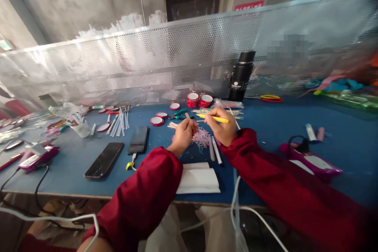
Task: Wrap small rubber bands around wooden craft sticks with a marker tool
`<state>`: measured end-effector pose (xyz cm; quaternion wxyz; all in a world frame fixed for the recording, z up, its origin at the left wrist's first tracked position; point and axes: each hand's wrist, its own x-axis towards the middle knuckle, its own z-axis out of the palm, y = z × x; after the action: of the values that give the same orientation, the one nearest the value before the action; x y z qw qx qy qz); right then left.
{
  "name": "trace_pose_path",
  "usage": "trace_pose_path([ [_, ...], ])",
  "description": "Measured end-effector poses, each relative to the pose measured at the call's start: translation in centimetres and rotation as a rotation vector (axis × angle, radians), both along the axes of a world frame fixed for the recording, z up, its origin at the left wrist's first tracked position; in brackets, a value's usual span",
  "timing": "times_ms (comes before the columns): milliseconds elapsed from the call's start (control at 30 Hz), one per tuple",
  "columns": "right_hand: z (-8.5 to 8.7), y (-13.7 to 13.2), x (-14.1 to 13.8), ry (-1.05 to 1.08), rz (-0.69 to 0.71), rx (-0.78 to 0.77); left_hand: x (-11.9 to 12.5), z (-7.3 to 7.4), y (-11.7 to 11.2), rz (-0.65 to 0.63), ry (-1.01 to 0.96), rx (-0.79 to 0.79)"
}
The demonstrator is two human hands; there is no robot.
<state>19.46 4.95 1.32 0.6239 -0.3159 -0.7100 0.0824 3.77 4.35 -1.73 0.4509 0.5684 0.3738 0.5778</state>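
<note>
My left hand (184,134) is closed around a thin wooden stick (188,116) that pokes up above the fingers. My right hand (222,128) grips a yellow pen-like tool (214,118), held level and pointing left toward the stick. Both hands hover over a small heap of pink and white bits (201,138) on the blue table (265,141). More pale sticks (173,125) lie just left of my left hand. Both sleeves are dark red.
Two phones (104,160) lie at the left, white folded paper (198,178) near the front edge. Red-rimmed round lids (157,120), red tape rolls (193,100), white sticks (119,123), a black flask (240,75) and a purple device (311,162) surround them. A perforated metal screen (147,63) closes the back.
</note>
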Motion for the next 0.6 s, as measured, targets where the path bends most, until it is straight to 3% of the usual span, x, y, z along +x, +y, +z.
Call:
trace_pose_path([
  [400,0.4,-1.7,-0.8,-0.097,-0.042,0.114,0.3,0.1,-0.7,0.011,-0.046,-0.003],
  [600,0.6,-1.5,-0.8,-0.076,-0.053,0.096,0.2,0.0,-0.5,-0.004,-0.05,-0.005],
])
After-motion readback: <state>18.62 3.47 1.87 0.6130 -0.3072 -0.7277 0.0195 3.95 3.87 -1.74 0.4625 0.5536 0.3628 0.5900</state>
